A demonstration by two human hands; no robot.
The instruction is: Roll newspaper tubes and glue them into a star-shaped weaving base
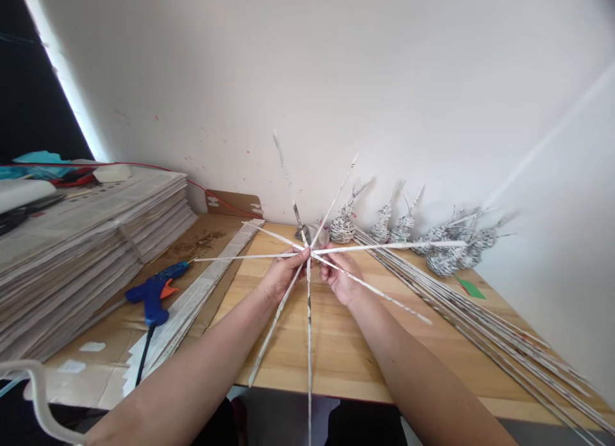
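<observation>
Several thin rolled newspaper sticks (pixel 310 318) cross at one point and spread out like the spokes of a wheel. I hold them above the wooden table. Pinched at the crossing from the left is my left hand (pixel 281 276), its thumb lying over the centre. On the other side, my right hand (pixel 342 276) grips the sticks close to the crossing, fingers curled behind them. How the sticks are joined at the middle is hidden by my fingers. One spoke reaches far right, and another hangs toward the table's front edge.
Left are a blue glue gun (pixel 156 292), newspaper strips (pixel 192 298) on cardboard, and a tall newspaper stack (pixel 154 215). Long rolled paper sticks (pixel 461 305) lie along the right. Small woven paper pieces (pixel 343 228) stand by the wall, near a green scrap (pixel 471 288).
</observation>
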